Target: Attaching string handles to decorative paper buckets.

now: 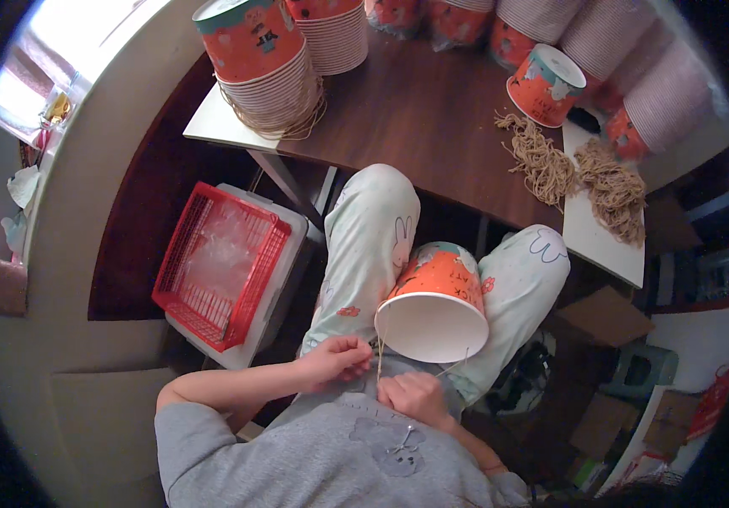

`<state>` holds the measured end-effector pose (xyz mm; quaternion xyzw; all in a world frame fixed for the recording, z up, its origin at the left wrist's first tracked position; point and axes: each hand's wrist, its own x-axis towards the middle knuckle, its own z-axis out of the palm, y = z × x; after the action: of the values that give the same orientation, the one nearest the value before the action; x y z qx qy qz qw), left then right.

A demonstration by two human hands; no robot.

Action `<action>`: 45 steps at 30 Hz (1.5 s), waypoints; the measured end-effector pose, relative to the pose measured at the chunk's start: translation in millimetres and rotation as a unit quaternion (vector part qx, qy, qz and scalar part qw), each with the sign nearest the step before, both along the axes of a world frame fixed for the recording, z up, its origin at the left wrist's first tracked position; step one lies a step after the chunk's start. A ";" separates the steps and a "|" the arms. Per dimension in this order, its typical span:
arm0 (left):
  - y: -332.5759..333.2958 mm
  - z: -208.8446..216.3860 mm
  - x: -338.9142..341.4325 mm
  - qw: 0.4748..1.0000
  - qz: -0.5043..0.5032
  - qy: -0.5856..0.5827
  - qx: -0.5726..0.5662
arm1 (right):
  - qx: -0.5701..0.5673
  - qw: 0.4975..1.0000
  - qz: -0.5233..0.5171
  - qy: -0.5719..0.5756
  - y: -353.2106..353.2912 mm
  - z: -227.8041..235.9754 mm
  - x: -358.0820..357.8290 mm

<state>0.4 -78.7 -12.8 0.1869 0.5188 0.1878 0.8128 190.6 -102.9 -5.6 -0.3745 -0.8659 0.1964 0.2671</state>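
Observation:
An orange paper bucket [442, 284] with a white inside is gripped between my knees, its open mouth tilted toward me. A thin twine [380, 360] runs from the left of its rim down to my right hand [415, 395], which is closed around it near my lap. Another thin strand shows at the right of the rim, slanting down toward that same hand. My left hand [336, 360] is beside the twine, its fingers curled and pinched together; whatever they hold is too small to make out.
A brown table [432, 110] ahead carries stacked paper buckets [265, 76] with twine looped around, a single bucket [546, 85], and bundles of twine [542, 161]. Wrapped stacks line its back. A red basket [220, 262] on a white box stands at my left; cardboard boxes [610, 326] lie right.

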 end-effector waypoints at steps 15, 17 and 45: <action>-5.0 3.8 0.1 0.983 -0.135 -0.029 0.125 | 0.034 0.998 0.005 -0.051 2.8 3.6 -0.4; -8.4 0.8 1.8 0.986 -0.117 -0.042 0.112 | 0.029 0.998 0.008 -0.048 3.6 4.7 -0.4; -0.9 -9.8 24.2 0.966 0.227 -0.104 0.063 | -0.247 0.956 0.126 0.093 3.8 6.1 16.5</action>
<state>24.6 -79.6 -22.6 0.0941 0.4473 0.4181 0.7850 207.2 -99.1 0.4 -0.2966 -0.8016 0.4707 0.2189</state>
